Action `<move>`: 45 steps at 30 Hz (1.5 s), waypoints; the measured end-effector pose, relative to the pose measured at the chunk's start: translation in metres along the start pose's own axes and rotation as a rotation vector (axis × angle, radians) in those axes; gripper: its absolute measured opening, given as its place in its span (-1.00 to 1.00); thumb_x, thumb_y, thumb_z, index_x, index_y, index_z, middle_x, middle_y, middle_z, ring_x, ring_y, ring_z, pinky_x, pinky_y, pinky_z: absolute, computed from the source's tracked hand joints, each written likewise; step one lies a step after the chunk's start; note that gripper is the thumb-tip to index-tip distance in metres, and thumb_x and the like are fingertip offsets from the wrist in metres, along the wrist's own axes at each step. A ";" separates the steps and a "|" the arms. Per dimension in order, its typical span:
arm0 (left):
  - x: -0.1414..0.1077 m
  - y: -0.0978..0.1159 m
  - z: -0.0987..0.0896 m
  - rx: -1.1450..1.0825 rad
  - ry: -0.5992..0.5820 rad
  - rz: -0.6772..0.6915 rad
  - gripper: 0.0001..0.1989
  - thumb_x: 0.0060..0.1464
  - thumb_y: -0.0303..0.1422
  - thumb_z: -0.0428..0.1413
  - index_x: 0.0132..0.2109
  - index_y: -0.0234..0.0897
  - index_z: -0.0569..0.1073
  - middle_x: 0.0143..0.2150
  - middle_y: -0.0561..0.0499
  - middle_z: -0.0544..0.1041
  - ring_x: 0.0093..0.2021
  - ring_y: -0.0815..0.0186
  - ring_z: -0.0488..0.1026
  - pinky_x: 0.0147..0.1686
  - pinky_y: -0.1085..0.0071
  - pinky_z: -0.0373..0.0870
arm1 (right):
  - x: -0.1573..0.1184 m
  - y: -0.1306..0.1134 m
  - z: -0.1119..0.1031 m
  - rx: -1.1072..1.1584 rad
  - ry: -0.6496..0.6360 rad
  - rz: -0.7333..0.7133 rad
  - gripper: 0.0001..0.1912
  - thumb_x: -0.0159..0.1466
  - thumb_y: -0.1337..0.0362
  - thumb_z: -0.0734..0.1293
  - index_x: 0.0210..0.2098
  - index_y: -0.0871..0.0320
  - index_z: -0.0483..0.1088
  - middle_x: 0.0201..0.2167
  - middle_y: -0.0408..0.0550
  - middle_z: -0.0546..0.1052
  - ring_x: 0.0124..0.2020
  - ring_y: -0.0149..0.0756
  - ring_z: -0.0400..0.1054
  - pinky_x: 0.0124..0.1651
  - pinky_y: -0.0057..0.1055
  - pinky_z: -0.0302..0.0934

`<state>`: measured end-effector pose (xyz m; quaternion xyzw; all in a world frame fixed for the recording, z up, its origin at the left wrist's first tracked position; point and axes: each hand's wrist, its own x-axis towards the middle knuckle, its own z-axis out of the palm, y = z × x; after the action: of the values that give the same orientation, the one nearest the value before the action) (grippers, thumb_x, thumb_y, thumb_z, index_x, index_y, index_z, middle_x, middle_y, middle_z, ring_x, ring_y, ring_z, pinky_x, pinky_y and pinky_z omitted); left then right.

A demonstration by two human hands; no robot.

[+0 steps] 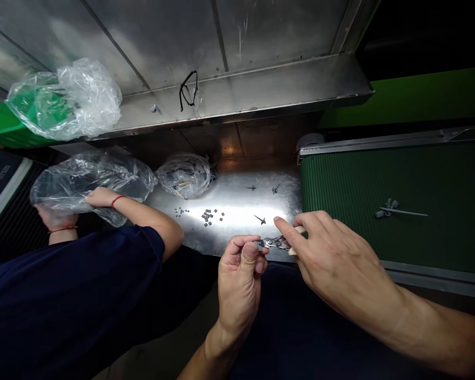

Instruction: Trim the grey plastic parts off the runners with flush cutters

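Note:
Near the metal table's front edge, my left hand [240,285] pinches a small grey plastic part [258,245] between thumb and fingers. My right hand [332,253] is closed around the pale handles of small metal cutters [275,243], its index finger stretched out. The cutters' tips meet the grey part. Just behind my hands a thin dark grey piece [261,219] lies on the metal table [237,198]. Several small grey squares [208,216] are scattered to the left of it.
At the left, a co-worker's hands [101,197] hold a clear plastic bag [91,174]. A filled clear bag [186,174] sits at the table's back. Black glasses [189,91] rest on the metal shelf [261,89]. A green conveyor belt [348,184] at right carries a grey part [390,209].

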<state>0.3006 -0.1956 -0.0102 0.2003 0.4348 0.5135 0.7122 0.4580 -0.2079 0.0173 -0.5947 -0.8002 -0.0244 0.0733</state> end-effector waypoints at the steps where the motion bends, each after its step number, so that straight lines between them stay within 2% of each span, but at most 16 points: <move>1: 0.000 0.000 0.000 0.002 0.003 0.000 -0.82 0.10 -0.24 0.31 -0.25 -0.27 0.60 -0.49 0.06 0.49 -0.52 0.55 0.27 -0.44 0.61 0.26 | 0.000 0.000 0.000 -0.008 0.003 -0.005 -0.54 0.30 0.50 0.21 0.17 0.21 0.38 -0.23 0.07 0.45 -0.25 -0.17 0.27 -0.26 -0.28 0.13; 9: -0.002 0.000 0.000 0.023 0.026 -0.003 -0.79 0.07 -0.21 0.33 -0.27 -0.28 0.60 -0.52 0.07 0.45 -0.50 0.52 0.29 -0.42 0.59 0.29 | -0.002 -0.001 0.001 -0.060 0.051 -0.044 -0.54 0.28 0.51 0.23 0.16 0.24 0.38 -0.28 0.04 0.42 -0.29 -0.18 0.25 -0.31 -0.29 0.07; 16: -0.003 0.000 -0.001 0.091 0.061 0.012 -0.76 0.05 -0.19 0.33 -0.28 -0.28 0.60 -0.53 0.09 0.42 -0.48 0.49 0.30 -0.36 0.55 0.32 | -0.002 0.000 -0.002 -0.125 0.049 -0.098 -0.53 0.26 0.52 0.18 0.12 0.26 0.42 -0.42 -0.04 0.28 -0.39 -0.19 0.14 -0.36 -0.28 -0.02; 31: -0.002 0.002 -0.001 0.113 0.075 0.011 -0.74 0.03 -0.18 0.34 -0.29 -0.29 0.59 -0.55 0.11 0.38 -0.48 0.48 0.30 -0.37 0.55 0.33 | -0.001 0.002 -0.003 -0.109 0.034 -0.151 -0.53 0.23 0.53 0.17 0.10 0.28 0.43 -0.46 -0.07 0.24 -0.42 -0.19 0.12 -0.36 -0.28 -0.10; 35: -0.002 0.003 -0.002 0.108 0.082 -0.002 -0.72 -0.01 -0.17 0.36 -0.30 -0.30 0.59 -0.56 0.12 0.36 -0.49 0.48 0.29 -0.38 0.54 0.32 | 0.000 0.004 0.001 -0.094 0.047 -0.199 -0.58 0.21 0.52 0.18 0.02 0.28 0.44 -0.47 -0.07 0.26 -0.42 -0.19 0.11 -0.35 -0.27 -0.09; 41: -0.002 0.003 -0.004 0.012 0.066 -0.090 -0.71 0.01 -0.18 0.36 -0.29 -0.32 0.56 -0.53 0.08 0.42 -0.53 0.53 0.22 -0.48 0.58 0.20 | 0.000 0.008 0.009 -0.003 0.005 -0.212 -0.80 0.18 0.53 0.23 -0.32 0.14 0.40 -0.50 -0.09 0.29 -0.43 -0.20 0.14 -0.36 -0.27 -0.09; 45: -0.002 0.005 -0.004 -0.047 0.052 -0.133 -0.72 0.05 -0.19 0.34 -0.29 -0.35 0.55 -0.47 0.05 0.45 -0.54 0.55 0.19 -0.52 0.58 0.15 | -0.002 0.010 0.012 0.046 -0.028 -0.182 -0.85 0.22 0.48 0.27 -0.28 0.15 0.41 -0.48 -0.11 0.32 -0.41 -0.22 0.19 -0.35 -0.28 -0.06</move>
<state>0.2948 -0.1961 -0.0079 0.1410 0.4533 0.4802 0.7376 0.4671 -0.2058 0.0048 -0.5178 -0.8523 -0.0043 0.0734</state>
